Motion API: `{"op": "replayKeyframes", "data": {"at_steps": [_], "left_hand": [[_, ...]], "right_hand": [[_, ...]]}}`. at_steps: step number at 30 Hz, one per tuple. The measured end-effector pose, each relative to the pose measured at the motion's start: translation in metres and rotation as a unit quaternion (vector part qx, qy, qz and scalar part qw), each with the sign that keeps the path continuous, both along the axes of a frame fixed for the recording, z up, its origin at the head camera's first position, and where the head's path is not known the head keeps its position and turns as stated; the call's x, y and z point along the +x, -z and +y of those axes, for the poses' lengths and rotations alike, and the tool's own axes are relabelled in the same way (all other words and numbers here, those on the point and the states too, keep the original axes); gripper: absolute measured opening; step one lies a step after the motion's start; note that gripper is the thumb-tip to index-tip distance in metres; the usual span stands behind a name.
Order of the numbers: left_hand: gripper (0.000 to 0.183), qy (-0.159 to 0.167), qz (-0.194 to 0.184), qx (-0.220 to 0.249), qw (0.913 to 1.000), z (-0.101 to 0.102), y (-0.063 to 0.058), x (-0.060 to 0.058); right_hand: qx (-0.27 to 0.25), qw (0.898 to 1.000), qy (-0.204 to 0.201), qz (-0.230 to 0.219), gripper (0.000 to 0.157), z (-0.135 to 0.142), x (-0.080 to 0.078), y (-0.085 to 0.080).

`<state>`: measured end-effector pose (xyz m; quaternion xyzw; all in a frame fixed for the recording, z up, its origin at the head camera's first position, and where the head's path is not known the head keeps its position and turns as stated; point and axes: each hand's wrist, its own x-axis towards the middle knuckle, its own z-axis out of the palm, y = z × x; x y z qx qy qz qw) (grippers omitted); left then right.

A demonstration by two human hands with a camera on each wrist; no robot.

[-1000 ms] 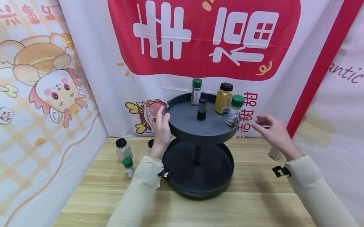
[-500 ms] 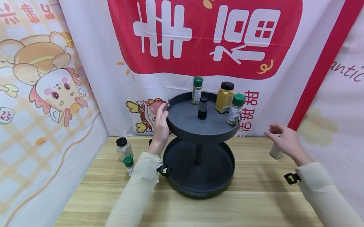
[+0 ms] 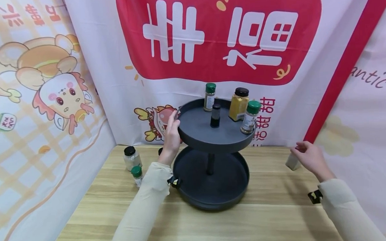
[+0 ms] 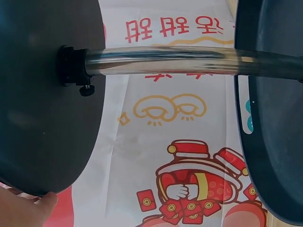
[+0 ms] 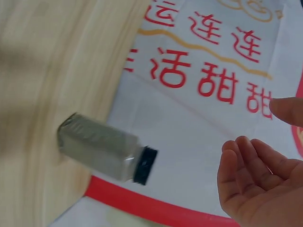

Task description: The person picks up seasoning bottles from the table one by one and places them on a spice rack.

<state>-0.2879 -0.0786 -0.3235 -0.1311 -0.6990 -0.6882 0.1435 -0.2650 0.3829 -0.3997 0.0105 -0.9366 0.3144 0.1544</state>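
Observation:
A dark grey two-tier round stand [image 3: 210,145] stands on the table. My left hand [image 3: 170,141] touches the left rim of its upper tier with fairly straight fingers; in the left wrist view, part of the left hand [image 4: 28,208] shows at the tier's edge. My right hand [image 3: 312,160] holds nothing, and its fingers bend loosely near a jar [image 3: 292,162] at the table's right. In the right wrist view this jar [image 5: 102,146] is clear-sided with greyish contents and a black lid; the right hand [image 5: 265,184] is apart from it.
On the upper tier stand two green-capped spice bottles [image 3: 209,97] [image 3: 250,117], a yellow jar [image 3: 238,105] and a small black-based bottle [image 3: 215,116]. A black-lidded jar [image 3: 132,159] and a green-capped bottle [image 3: 137,176] stand left. Another black lid [image 3: 160,151] is partly hidden behind my left arm.
My right hand has moved right and down, away from the upper tier and towards the jar at the right. The left hand stays at the stand's rim.

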Motion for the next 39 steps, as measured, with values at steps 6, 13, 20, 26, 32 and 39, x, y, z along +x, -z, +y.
{"op": "replayKeyframes", "data": {"at_steps": [6, 13, 20, 26, 32, 39], "left_hand": [[0.049, -0.008, 0.014, -0.003, 0.9999, 0.000, 0.007, -0.002], [0.050, -0.019, 0.024, -0.005, 0.9995, 0.002, 0.006, 0.002], [0.050, -0.012, 0.020, 0.005, 0.9997, 0.001, 0.004, 0.006], [0.051, -0.015, 0.007, -0.017, 0.9997, 0.001, -0.006, 0.022], [0.053, -0.017, 0.016, -0.027, 0.9994, 0.005, -0.021, 0.042], [0.054, -0.018, 0.026, -0.019, 0.9993, 0.004, -0.017, 0.040]], "right_hand": [[0.014, 1.000, 0.014, -0.014, 0.055, 0.010, -0.003, 0.014], [0.035, 0.999, 0.009, -0.012, 0.047, 0.025, -0.004, 0.036], [0.040, 0.998, -0.003, -0.058, 0.049, 0.037, -0.003, 0.053], [0.048, 0.997, 0.009, -0.062, 0.035, 0.043, -0.006, 0.064], [0.037, 0.994, 0.046, -0.089, 0.046, 0.048, -0.008, 0.075], [0.002, 0.987, 0.093, -0.134, 0.064, 0.052, -0.016, 0.086]]}}
